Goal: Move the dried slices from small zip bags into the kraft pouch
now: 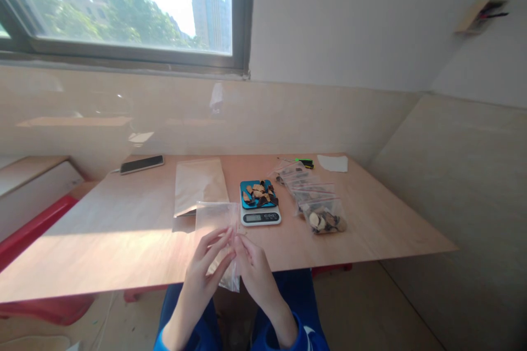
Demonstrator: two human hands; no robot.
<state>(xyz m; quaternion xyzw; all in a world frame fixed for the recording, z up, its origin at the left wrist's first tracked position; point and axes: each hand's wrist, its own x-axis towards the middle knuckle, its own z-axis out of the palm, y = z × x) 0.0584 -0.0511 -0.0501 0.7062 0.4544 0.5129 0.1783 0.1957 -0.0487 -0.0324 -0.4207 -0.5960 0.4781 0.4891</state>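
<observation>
A clear zip bag is held between my two hands, over the table's front edge. My left hand pinches it from the left. On the bag's zip side, my right hand grips it with fingers closed together. Nothing can be made out inside the bag. Just beyond my hands stands a kitchen scale with a blue top, its display too small to read. Brown and tan dried pieces are heaped on the scale.
Several filled zip bags overlap in a row right of the scale. A brown paper envelope lies left of it, and a phone farther left. Screwdrivers and a white paper are at the back. A red stool stands below left.
</observation>
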